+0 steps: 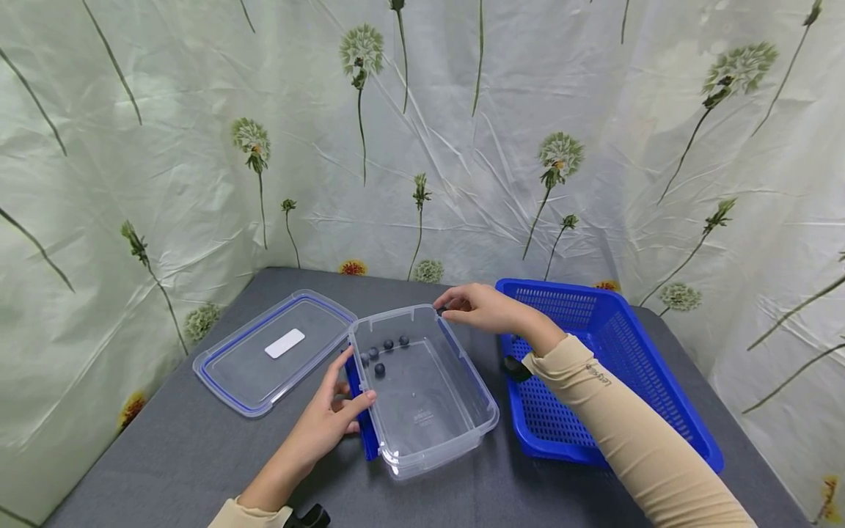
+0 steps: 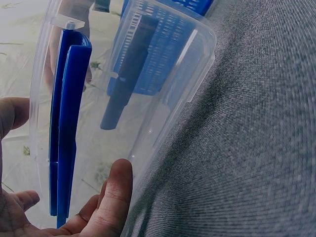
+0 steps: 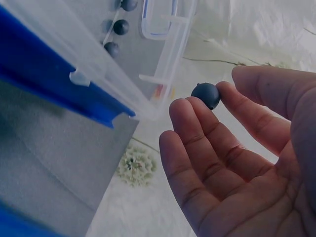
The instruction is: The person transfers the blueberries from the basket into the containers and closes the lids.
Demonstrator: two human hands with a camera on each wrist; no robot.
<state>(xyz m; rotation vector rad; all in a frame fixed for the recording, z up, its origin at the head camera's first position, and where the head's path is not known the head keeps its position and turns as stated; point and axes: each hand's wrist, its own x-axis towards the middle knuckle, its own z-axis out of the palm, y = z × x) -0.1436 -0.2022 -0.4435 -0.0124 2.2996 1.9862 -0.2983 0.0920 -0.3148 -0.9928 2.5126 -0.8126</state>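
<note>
A clear plastic box (image 1: 429,396) without its lid sits mid-table, blue latches folded down at its sides. Several small dark blue balls (image 1: 379,370) lie inside, toward its far left. My left hand (image 1: 326,411) holds the box's left side, thumb at the rim and fingers around the blue latch (image 2: 69,123). Over the box's far right corner, my right hand (image 1: 485,308) pinches one dark ball (image 3: 205,95) between its fingertips. In the right wrist view this ball is just outside the rim, apart from the box.
A clear lid (image 1: 244,367) with a blue seal and white label lies left of the box. To the right stands a blue perforated basket (image 1: 667,396), partly under my right forearm. A flower-printed curtain (image 1: 422,147) hangs behind the grey table (image 1: 165,440).
</note>
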